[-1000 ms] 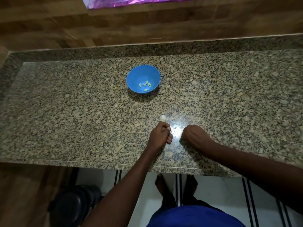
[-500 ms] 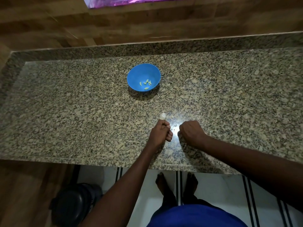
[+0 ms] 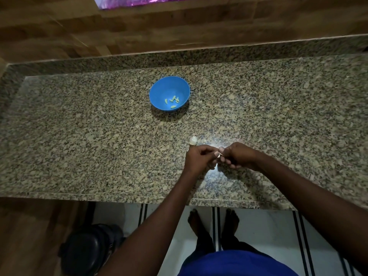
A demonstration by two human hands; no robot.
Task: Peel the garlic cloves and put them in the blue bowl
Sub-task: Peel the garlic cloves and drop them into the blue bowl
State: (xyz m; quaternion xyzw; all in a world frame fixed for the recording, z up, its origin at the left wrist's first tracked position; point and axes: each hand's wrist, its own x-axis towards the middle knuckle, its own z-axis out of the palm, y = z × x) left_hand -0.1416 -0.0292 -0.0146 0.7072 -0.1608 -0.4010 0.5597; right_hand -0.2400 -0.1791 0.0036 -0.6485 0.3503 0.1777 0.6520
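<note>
A speckled granite table (image 3: 79, 136) fills the middle of the view, its raised back edge (image 3: 179, 56) running along the 12 o'clock side. Behind that, at 12 o'clock, stands a brown wood-grain wall (image 3: 179, 24) with a strip of shiny purple material (image 3: 143, 0) at the very top. At 7 o'clock, below the table's front edge, a dark rounded object (image 3: 87, 250) sits on the floor beside a wooden panel (image 3: 35, 236). At 6 o'clock lies a pale tiled floor (image 3: 268, 236) with dark stripes (image 3: 216, 226).
</note>
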